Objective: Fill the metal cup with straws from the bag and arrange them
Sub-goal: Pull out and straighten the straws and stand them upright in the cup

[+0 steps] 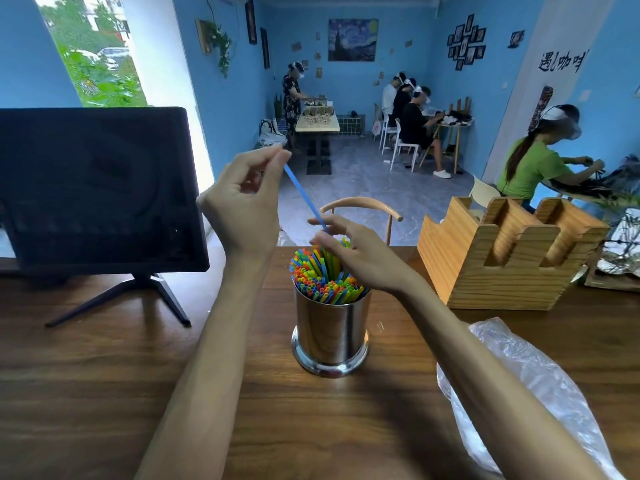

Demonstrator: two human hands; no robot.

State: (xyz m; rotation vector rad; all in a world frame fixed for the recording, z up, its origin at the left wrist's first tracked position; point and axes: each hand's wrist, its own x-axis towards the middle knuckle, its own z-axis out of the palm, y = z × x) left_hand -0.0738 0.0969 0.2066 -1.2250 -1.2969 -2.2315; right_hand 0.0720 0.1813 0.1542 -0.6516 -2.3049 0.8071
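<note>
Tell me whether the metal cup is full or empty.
Full: the metal cup stands upright, packed to its rim with colourful straws.

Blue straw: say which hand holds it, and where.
The left hand pinches the blue straw at its top end; the right hand fingers touch its lower end.

The cup (331, 332) stands mid-table (104, 393), straws (323, 277) in it. Monitor (97, 188) behind to the left, wooden rack (502, 258) behind to the right, bag (526, 393) at the right.
</note>
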